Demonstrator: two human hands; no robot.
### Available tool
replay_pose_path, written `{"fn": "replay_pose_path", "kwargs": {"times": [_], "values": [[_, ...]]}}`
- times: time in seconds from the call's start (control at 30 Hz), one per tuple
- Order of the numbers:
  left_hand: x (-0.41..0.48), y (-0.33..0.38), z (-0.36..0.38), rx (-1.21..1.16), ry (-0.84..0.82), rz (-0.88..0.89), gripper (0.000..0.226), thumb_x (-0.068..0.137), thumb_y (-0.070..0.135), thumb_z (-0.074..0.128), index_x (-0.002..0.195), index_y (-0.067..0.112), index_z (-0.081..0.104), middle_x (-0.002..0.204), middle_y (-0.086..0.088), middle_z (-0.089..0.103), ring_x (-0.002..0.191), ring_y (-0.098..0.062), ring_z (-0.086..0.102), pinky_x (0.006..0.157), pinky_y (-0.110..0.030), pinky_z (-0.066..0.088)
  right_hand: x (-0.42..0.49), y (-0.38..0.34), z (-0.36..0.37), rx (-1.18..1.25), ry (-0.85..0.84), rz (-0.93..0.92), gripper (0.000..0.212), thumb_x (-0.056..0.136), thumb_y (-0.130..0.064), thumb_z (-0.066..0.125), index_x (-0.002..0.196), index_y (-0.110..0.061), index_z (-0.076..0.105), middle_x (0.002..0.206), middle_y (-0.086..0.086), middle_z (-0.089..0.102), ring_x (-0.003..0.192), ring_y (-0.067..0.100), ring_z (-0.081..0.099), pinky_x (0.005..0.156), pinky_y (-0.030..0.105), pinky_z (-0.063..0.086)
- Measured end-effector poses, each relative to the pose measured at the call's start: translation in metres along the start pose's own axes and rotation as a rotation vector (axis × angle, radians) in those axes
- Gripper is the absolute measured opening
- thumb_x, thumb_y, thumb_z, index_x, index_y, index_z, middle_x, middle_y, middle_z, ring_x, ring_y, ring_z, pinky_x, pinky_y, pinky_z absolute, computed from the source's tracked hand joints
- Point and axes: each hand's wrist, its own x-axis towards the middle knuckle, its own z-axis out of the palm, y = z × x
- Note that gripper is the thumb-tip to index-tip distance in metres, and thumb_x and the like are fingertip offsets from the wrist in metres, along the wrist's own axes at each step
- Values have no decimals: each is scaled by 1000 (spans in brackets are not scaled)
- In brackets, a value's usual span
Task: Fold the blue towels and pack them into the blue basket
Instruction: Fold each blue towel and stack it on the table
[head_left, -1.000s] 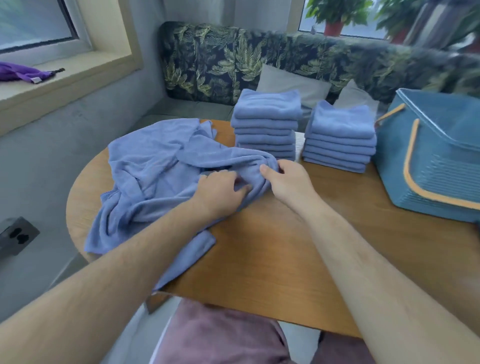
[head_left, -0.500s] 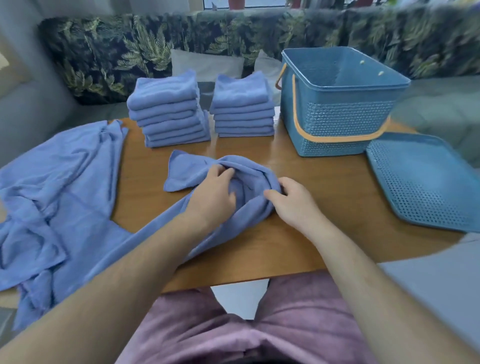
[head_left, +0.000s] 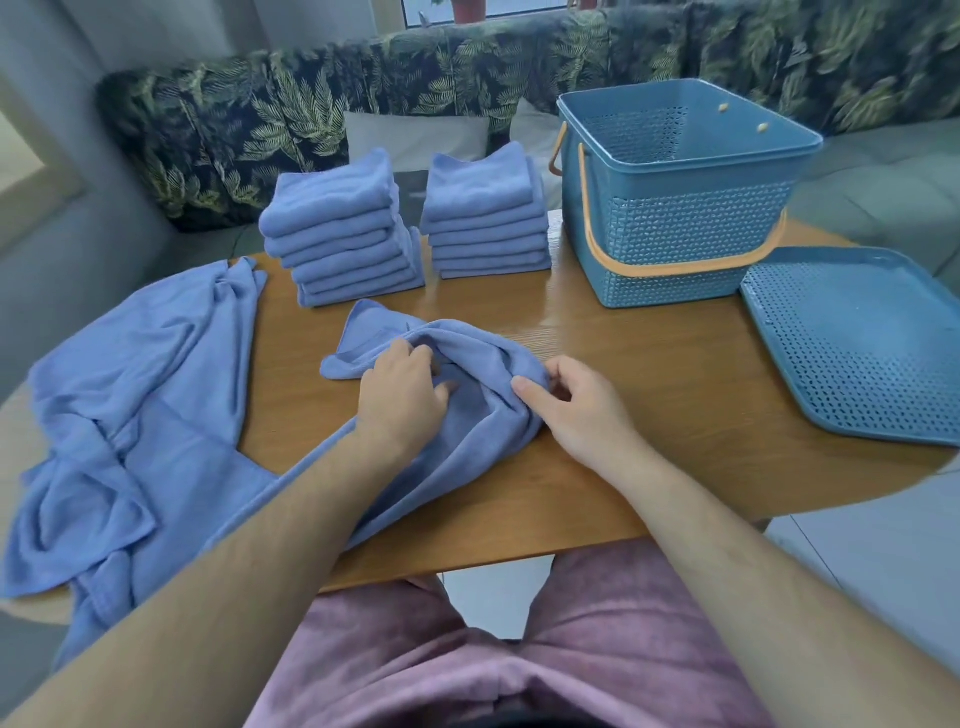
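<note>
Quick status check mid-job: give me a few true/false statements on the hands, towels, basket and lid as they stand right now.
1. The left hand and the right hand both hold the crumpled towel. True.
2. The lid sits on the blue basket. False: it lies flat on the table, right of the open basket.
3. Two stacks of folded towels stand on the table left of the basket. True.
4. The unfolded towels lie at the table's right edge. False: they lie at its left edge, partly hanging over it.

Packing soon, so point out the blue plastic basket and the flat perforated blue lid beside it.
blue plastic basket (head_left: 685, 228): head view, front perforated wall.
flat perforated blue lid (head_left: 852, 343): head view, middle of its surface.
</note>
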Motion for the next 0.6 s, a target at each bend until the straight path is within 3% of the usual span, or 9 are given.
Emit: {"fn": "replay_pose_path", "kwargs": {"times": [0.1,0.17,0.23,0.33,0.5,0.6], "values": [[-8,4,-1,-1,24,35,19,91,26,59,78,14,66,85,-2,62,84,-26,60,70,-45,51,-3,-2,-1,36,-63,4,36,80,-44,81,88,-14,62,75,-5,63,66,5,53,65,24,44],[-17,7,0,-48,57,54,19,89,21,59,72,13,65,75,0,61,74,-24,59,62,-44,50,-5,-4,-1,-41,-79,-4,37,77,-47,83,87,-19,62,78,-13,64,67,3,55,62,20,42],[-30,10,4,-97,93,68,19,86,19,60,70,11,66,72,-1,61,70,-23,57,59,-45,50,-7,-6,4,-187,-59,-26,34,77,-47,82,80,-24,58,76,-11,64,68,3,56,58,20,38],[-49,14,10,-166,133,82,25,87,27,57,69,13,68,73,-1,60,66,-21,55,56,-42,48,-6,-2,15,-376,30,-95,34,85,-43,72,70,-21,50,67,-6,57,65,13,54,56,31,35],[-55,2,10,-273,169,-7,7,92,19,65,92,12,65,94,-1,61,79,-20,58,68,-31,44,-7,-1,16,-390,45,-110,18,89,-30,60,73,-25,54,68,-7,60,70,16,57,61,35,43],[-56,-2,15,-292,174,-75,25,89,21,72,104,4,62,109,-9,52,90,-26,57,82,-30,46,-7,1,17,-397,50,-119,21,89,-31,61,72,-24,53,67,-6,59,68,13,56,60,35,43]]}}
